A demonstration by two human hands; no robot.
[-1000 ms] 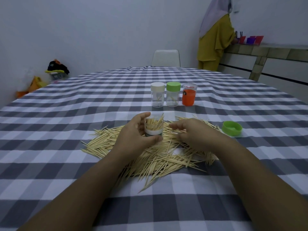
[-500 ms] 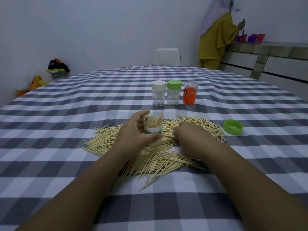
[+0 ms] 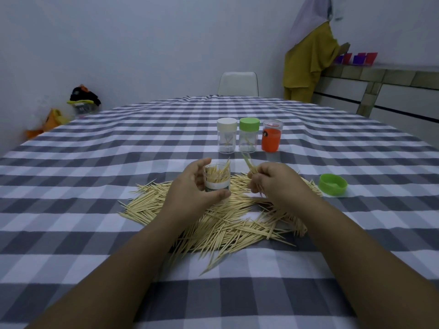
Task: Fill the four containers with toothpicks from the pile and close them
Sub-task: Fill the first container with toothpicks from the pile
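Note:
A pile of toothpicks [image 3: 221,222] lies spread on the checked tablecloth [image 3: 95,176]. My left hand [image 3: 190,188] grips an open clear container [image 3: 217,178] that stands upright in the pile, partly filled with toothpicks. My right hand [image 3: 273,181] is just right of it, lifted off the pile and pinching a small bunch of toothpicks [image 3: 248,163]. Behind stand three containers in a row: one with a white lid [image 3: 226,138], one with a green lid [image 3: 248,137], and an orange one [image 3: 271,138] without a lid. A loose green lid [image 3: 332,184] lies to the right.
A white chair [image 3: 238,83] stands at the table's far end. A person in yellow clothing [image 3: 306,60] stands at a counter [image 3: 380,74] at the back right. Bags [image 3: 83,100] lie on the floor at the left wall.
My right hand has closed on some toothpicks and risen from the pile toward the open container. My left hand keeps hold of that container in the same spot.

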